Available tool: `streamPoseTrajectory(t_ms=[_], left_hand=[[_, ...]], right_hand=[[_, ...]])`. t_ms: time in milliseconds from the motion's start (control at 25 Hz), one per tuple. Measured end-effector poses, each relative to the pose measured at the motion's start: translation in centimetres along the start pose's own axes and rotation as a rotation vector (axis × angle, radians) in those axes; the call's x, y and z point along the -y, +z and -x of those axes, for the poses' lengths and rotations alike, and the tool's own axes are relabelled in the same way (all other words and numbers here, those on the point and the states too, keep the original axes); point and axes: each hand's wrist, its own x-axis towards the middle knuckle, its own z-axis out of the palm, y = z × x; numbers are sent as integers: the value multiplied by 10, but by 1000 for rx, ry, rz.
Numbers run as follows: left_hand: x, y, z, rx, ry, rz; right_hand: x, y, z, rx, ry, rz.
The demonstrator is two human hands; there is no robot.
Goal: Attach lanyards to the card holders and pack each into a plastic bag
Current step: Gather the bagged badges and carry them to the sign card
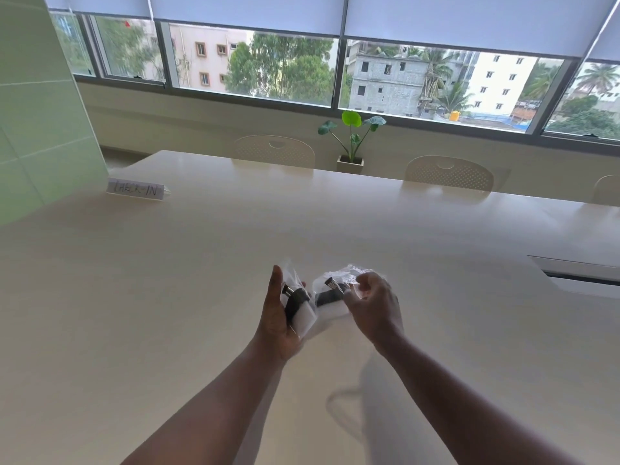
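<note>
Wide windows with half-lowered pale roller blinds (436,21) run along the far wall, showing trees and buildings outside, and a long cream-white table (167,297) fills the room below them. At the far left of the table stands a small folded white paper sign (136,189) with handwritten letters. Beyond the far edge, cream perforated chair backs (274,151) show, with a green leafy plant in a pale square pot (350,142) between two of them. Above the table's middle, the left hand (278,317) is held palm-up with its thumb raised and fingers loosely cupped under a clear plastic bag holding a white card holder and black lanyard (300,308). Just beside it, nearly touching, the right hand (374,305) has its fingers curled, pinching a second crumpled clear plastic bag with a black lanyard inside (330,293). Further right, a recessed white cable slot (580,271) is set in the tabletop.
</note>
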Motion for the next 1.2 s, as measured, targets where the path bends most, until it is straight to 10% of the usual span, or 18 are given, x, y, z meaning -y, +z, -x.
streamPoseTrajectory(t_ms=[120, 440, 880, 1200], left_hand=[[3, -16, -3, -315, -55, -51], [-1, -17, 3, -271, -114, 8], [-1, -19, 1, -269, -103, -4], [5, -31, -8, -187, -91, 18]], right_hand=[[-13, 2, -1, 67, 68, 129], [-8, 14, -7, 118, 134, 120], [4, 10, -8, 293, 520, -507], [34, -3, 11, 177, 118, -442]])
